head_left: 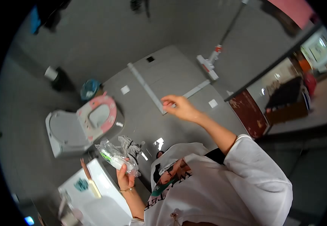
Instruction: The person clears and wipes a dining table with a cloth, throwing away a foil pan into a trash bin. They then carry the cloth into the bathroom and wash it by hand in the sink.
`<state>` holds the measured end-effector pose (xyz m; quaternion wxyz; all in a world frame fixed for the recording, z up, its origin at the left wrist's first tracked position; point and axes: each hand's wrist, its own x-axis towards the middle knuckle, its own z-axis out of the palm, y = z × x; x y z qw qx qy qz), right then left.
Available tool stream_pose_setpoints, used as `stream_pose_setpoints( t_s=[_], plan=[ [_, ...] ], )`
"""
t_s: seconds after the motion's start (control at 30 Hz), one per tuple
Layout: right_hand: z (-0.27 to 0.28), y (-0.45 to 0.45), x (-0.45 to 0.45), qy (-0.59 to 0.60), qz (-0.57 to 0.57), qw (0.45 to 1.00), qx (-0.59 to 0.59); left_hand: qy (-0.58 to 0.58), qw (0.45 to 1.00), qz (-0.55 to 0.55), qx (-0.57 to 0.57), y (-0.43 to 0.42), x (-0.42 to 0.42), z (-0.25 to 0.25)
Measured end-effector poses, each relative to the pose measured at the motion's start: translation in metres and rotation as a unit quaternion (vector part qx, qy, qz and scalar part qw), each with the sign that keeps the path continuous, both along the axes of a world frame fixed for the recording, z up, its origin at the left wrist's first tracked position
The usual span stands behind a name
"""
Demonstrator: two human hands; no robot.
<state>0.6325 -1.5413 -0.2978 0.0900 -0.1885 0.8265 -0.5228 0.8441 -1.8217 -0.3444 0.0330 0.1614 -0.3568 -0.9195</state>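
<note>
My left hand point(124, 178) is closed round a clear plastic bag point(110, 153) with something white and bright green inside. Beside the bag, a crumpled grey cloth-like piece point(130, 146) hangs close to my fingers; whether I hold it too is unclear. My right hand point(182, 107) is held out in mid-air over the floor, its fingers loosely bent and the thumb apart, with nothing visible in it. A white sink point(109, 203) lies below my left hand, and a toilet with a pink patterned seat cover point(112, 109) stands beyond it.
A blue-lined bin point(90, 89) stands behind the toilet. Against the far wall leans a floor cleaner with a white and orange head point(207, 67). A raised pale strip point(146, 88) crosses the floor. To the right, a dark red mat point(248, 113) lies at the doorway. A brush point(94, 188) rests on the sink.
</note>
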Motion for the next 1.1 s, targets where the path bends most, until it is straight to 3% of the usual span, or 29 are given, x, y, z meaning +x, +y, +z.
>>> stream_pose_setpoints(
  t_s=[0.1, 0.17, 0.23, 0.43, 0.57, 0.73, 0.9, 1.1],
  plan=[
    [0.041, 0.045, 0.011, 0.009, -0.171, 0.981, -0.096, -0.04, 0.998, -0.051, -0.017, -0.006, -0.044, 0.004],
    [0.057, 0.061, 0.024, 0.089, -0.257, 0.956, -0.108, -0.055, 0.991, -0.118, -0.025, -0.009, -0.071, 0.004],
    [0.073, 0.081, 0.037, 0.098, -0.311, 0.927, -0.187, -0.068, 0.982, -0.171, -0.037, -0.001, -0.098, 0.005],
    [0.144, 0.13, 0.072, 0.298, -0.396, 0.85, -0.177, -0.097, 0.95, -0.294, -0.033, 0.066, -0.17, 0.005],
    [0.208, 0.187, 0.084, 0.497, -0.259, 0.817, -0.136, -0.104, 0.928, -0.356, -0.042, 0.143, -0.204, 0.014],
    [0.256, 0.256, 0.092, 0.601, -0.162, 0.782, -0.029, -0.132, 0.892, -0.428, -0.065, 0.231, -0.244, 0.017],
    [0.265, 0.322, 0.095, 0.626, -0.159, 0.762, 0.049, -0.158, 0.867, -0.466, -0.081, 0.321, -0.275, 0.008],
    [0.264, 0.377, 0.106, 0.632, -0.224, 0.73, 0.132, -0.184, 0.771, -0.603, -0.093, 0.407, -0.311, -0.004]
  ],
)
